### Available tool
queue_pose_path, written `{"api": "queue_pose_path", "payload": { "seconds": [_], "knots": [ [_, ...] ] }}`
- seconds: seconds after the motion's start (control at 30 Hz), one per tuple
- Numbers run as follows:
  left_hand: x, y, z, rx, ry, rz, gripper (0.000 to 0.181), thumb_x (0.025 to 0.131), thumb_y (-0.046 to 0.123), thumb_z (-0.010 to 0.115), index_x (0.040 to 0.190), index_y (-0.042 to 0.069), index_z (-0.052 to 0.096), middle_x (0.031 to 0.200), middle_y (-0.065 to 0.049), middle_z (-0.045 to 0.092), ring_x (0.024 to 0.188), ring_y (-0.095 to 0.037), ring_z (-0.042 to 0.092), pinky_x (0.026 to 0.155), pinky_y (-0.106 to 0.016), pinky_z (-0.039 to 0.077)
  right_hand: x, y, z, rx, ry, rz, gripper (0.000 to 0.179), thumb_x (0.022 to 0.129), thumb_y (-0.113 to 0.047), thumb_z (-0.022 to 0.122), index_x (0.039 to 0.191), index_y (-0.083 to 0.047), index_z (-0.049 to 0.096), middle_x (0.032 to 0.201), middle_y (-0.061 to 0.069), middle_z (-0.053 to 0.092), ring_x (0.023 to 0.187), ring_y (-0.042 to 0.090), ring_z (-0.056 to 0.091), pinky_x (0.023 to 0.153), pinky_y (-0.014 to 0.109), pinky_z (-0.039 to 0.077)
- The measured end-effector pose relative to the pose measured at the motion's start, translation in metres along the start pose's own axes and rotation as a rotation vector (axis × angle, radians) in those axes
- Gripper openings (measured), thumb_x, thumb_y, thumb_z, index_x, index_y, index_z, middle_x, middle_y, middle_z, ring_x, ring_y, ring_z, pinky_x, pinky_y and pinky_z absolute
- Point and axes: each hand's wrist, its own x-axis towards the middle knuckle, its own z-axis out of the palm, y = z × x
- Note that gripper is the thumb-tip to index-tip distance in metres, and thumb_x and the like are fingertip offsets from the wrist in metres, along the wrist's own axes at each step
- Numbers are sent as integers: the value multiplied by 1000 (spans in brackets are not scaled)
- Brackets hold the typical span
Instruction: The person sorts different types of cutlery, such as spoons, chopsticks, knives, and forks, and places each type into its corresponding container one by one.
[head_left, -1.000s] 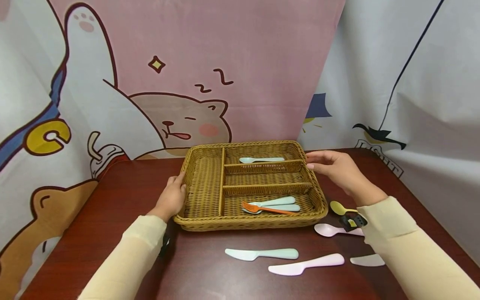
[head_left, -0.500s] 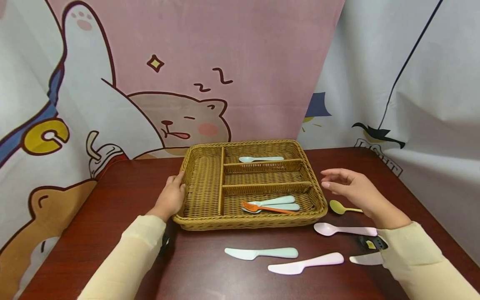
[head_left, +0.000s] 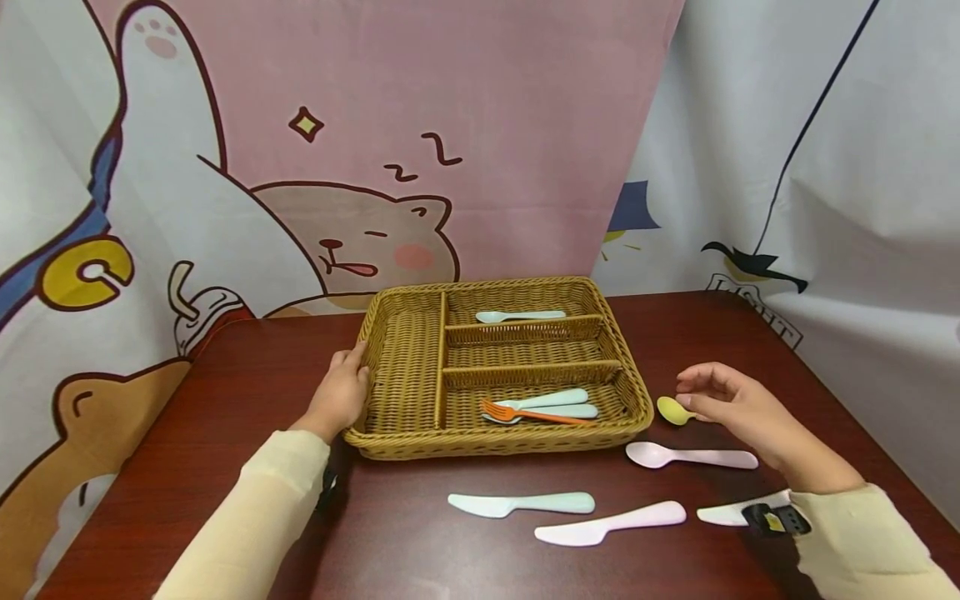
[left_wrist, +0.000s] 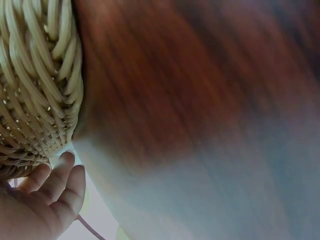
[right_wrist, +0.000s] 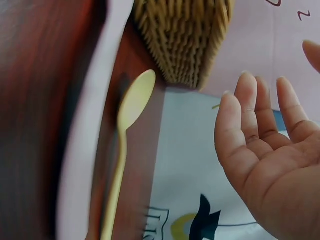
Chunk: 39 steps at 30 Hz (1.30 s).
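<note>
A woven cutlery basket with several compartments stands on the dark red table. My left hand rests against its left side, fingers touching the wicker wall, as the left wrist view also shows. To the right of the basket, my right hand hovers over the handle of a yellow spoon with loosely bent fingers and nothing in them. In the right wrist view the yellow spoon lies apart from the fingers. A pink spoon lies just nearer to me.
In the basket lie a mint spoon at the back, and an orange fork over mint cutlery at the front. A mint knife, a pink knife and a white knife lie on the table. A printed curtain hangs behind.
My right hand has left the basket's right rim and moved right and toward me, over the yellow spoon. The left hand stays at the basket's left side.
</note>
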Motion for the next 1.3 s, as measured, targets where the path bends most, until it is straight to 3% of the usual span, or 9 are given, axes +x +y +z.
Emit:
{"api": "queue_pose_path", "payload": {
  "seconds": [0.2, 0.47, 0.83, 1.07, 1.3],
  "knots": [
    [-1, 0, 0, 0, 9, 14, 52, 107, 15, 30, 154, 1, 14, 145, -28, 26, 130, -43, 40, 105, -55, 35, -9, 12, -2, -56, -2, 26, 36, 95, -16, 63, 121, 5, 51, 108, -1, 60, 88, -3, 58, 73, 24, 53],
    [-2, 1, -2, -2, -5, 7, 52, 107, 16, 29, 155, 2, 13, 146, -28, 24, 130, -43, 40, 105, -55, 36, -17, 23, -7, -165, -2, 89, 42, 91, -24, 69, 123, 2, 55, 119, 18, 60, 87, -5, 56, 69, 22, 48],
    [-1, 0, -1, 3, -11, 12, 53, 107, 15, 29, 155, 1, 12, 146, -28, 24, 129, -43, 41, 104, -55, 36, -24, 37, -8, -266, -29, 69, 41, 85, -22, 75, 115, 3, 63, 111, 19, 65, 85, -3, 57, 67, 22, 50],
    [-2, 0, -1, 1, -12, 8, 53, 107, 15, 29, 155, 2, 12, 147, -28, 23, 129, -43, 41, 104, -55, 36, -24, 46, -10, -375, -35, 56, 36, 80, -21, 80, 108, -1, 69, 106, 17, 67, 91, 17, 60, 68, 25, 48],
    [-1, -1, -1, 3, -4, 11, 53, 107, 15, 29, 155, 1, 12, 146, -28, 24, 130, -43, 40, 105, -55, 36, -26, 54, -12, -452, -47, 4, 30, 74, -18, 83, 100, -5, 72, 97, 10, 69, 81, 4, 56, 66, 24, 47]
  ]
}}
